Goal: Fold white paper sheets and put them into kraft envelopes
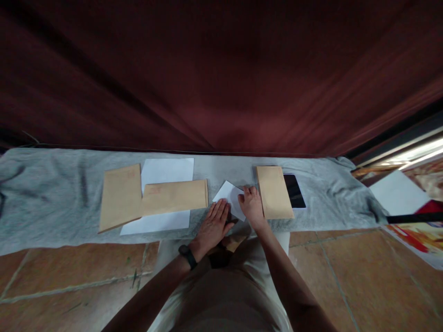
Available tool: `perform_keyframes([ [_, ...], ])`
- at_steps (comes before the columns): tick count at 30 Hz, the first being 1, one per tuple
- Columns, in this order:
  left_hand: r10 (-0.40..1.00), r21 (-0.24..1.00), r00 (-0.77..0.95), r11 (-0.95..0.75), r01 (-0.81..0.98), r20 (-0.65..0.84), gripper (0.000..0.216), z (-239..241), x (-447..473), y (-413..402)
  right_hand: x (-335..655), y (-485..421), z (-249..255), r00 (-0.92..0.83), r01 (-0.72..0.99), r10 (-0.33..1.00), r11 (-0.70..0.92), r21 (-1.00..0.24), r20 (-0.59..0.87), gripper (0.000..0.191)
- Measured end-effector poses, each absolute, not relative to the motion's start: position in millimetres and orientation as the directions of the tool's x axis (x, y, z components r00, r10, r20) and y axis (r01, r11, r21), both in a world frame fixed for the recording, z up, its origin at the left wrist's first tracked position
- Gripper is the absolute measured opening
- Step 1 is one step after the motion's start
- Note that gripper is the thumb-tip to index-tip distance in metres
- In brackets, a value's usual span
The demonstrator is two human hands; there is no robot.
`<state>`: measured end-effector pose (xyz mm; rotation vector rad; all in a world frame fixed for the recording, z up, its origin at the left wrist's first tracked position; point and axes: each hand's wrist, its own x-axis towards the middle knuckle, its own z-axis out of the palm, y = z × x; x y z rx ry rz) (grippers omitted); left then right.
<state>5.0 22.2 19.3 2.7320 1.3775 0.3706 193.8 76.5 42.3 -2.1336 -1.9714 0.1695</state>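
A small piece of white paper (227,190), seemingly folded, lies at a slant on the grey cloth in front of me. My left hand (215,222), with a dark band on its wrist, rests flat on the paper's lower left part, fingers stretched out. At the paper's right edge, my right hand (251,206) has its fingers curled and closed on it; the fingertips are partly hidden. Just right of that hand lies a stack of brown envelopes (276,191). To the left, a long brown envelope (175,197) lies across white sheets (168,169).
Another brown envelope (120,196) lies further left, touching the long one. A dark-screened phone (295,191) sits partly under the right-hand envelopes. Grey cloth (62,198) covers the narrow bench. A dark red curtain (221,83) hangs behind it. White paper (399,196) is off the bench's right end.
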Motion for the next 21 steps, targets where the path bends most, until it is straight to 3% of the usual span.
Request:
perform_keyframes([
  [5, 0.800, 0.199, 0.565, -0.598, 0.776, 0.201, 0.062, 19, 5, 23, 197, 75, 48, 0.107, 0.945, 0.994, -0.097, -0.313, 0.015, 0.021],
  [10, 0.841, 0.330, 0.506, -0.542, 0.773, 0.195, 0.059, 20, 5, 26, 202, 69, 48, 0.108, 0.901, 0.994, -0.106, -0.420, -0.019, 0.015],
  [17, 0.900, 0.599, 0.370, -0.431, 0.675, 0.231, 0.057, 23, 10, 30, 214, 69, 42, 0.137, 0.634, 0.990, -0.118, -0.764, -0.040, 0.011],
  [21, 0.929, 0.721, 0.257, -0.369, 0.587, 0.266, 0.060, 34, 14, 43, 222, 71, 41, 0.078, 0.528, 0.997, -0.059, -0.847, -0.021, 0.014],
])
